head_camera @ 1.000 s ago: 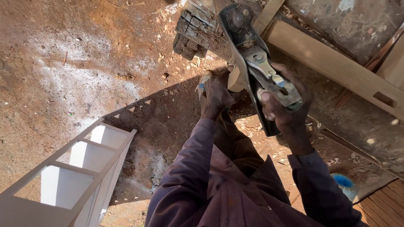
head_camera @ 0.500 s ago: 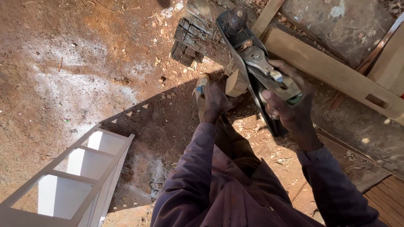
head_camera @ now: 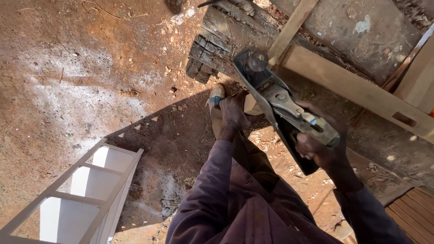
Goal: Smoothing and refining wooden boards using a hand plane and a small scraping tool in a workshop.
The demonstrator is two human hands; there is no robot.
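Here, the right hand [head_camera: 318,151] grips a dark metal hand plane [head_camera: 282,106]; the left hand [head_camera: 234,113] seemingly clasps a pale wood piece [head_camera: 251,105].

sleeves [head_camera: 212,194]: dark purple, long | shoe [head_camera: 216,97]: tan, blue mark

1 head view, looking steeply down, close over hands, dirt ground [head_camera: 68,68] beyond.
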